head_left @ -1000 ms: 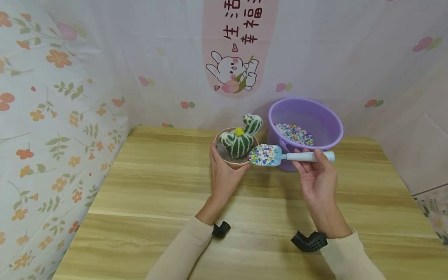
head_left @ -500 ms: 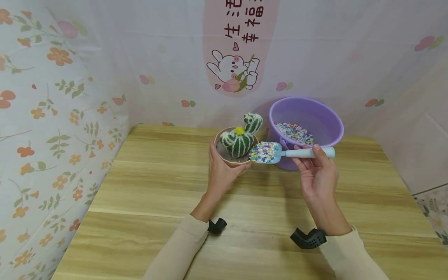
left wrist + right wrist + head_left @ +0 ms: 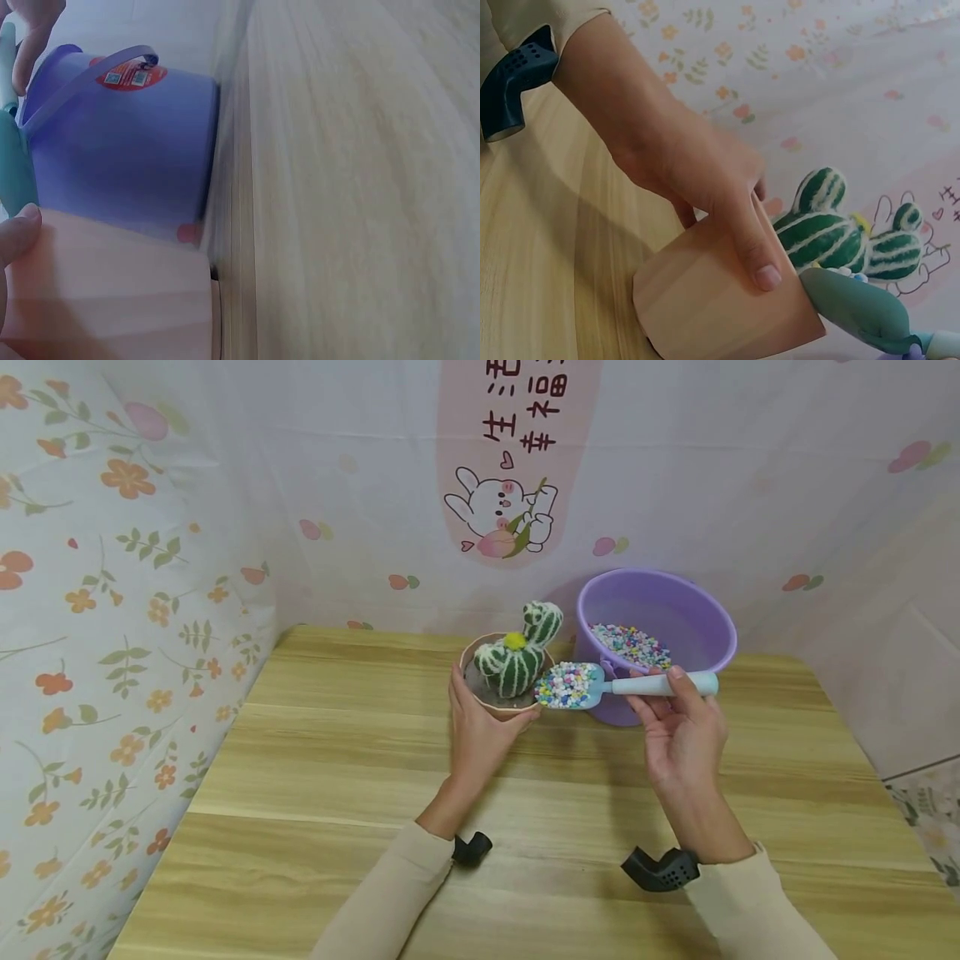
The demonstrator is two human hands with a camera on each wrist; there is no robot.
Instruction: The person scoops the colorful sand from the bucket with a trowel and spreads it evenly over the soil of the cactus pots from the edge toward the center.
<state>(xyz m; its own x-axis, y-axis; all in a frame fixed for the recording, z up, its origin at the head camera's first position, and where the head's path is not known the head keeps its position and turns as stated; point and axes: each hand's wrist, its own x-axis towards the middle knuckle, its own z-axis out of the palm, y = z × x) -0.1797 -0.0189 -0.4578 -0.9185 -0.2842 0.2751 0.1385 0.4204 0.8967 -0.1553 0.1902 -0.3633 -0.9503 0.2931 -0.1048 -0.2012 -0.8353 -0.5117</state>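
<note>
In the head view, my left hand [image 3: 483, 735] holds a peach-coloured flower pot [image 3: 112, 289] by its side, with the thumb along the near wall. Inside stands a green and white knitted cactus [image 3: 513, 670] with a yellow flower, set in greyish filling. My right hand [image 3: 682, 735] pinches the pale handle of a light-blue scoop [image 3: 645, 685] between thumb and fingers. Multicoloured beads [image 3: 566, 685] heap the scoop's blade. Its tip lies at the pot's right rim, and in the right wrist view the underside of the blade [image 3: 855, 304] meets that rim.
A purple bucket [image 3: 656, 585] with more coloured beads [image 3: 632, 645] inside stands behind the scoop, close to the pot. The wooden table [image 3: 337, 760] extends in front and to the left. A printed cloth [image 3: 360, 502] hangs behind the table.
The scoop has shifted up very slightly in the head view since a second ago, its tip staying at the pot's rim. Both hands keep their holds.
</note>
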